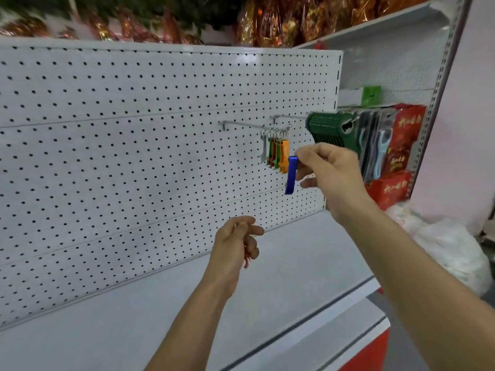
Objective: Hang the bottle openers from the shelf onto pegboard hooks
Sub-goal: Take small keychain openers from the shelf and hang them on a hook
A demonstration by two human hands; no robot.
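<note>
Grey shelf (187,303) in foreground; above it the left hand (237,241) curls its fingers around a red opener (246,259). Farther back, the right hand (328,170) pinches a blue bottle opener (291,175) just beside coloured openers (278,152) hanging on a pegboard (107,156) hook (241,124).

arms: two, bare to frame edge | sleeves: none visible | left hand (237,238) | right hand (332,170)

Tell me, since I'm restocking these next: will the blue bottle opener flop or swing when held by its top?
The blue bottle opener looks like a flat, straight bar, so probably stiff. The right hand pinches only its upper end and it hangs nearly plumb, so it may swing. A fingertip pinch carries it, suggesting it is light.
</note>
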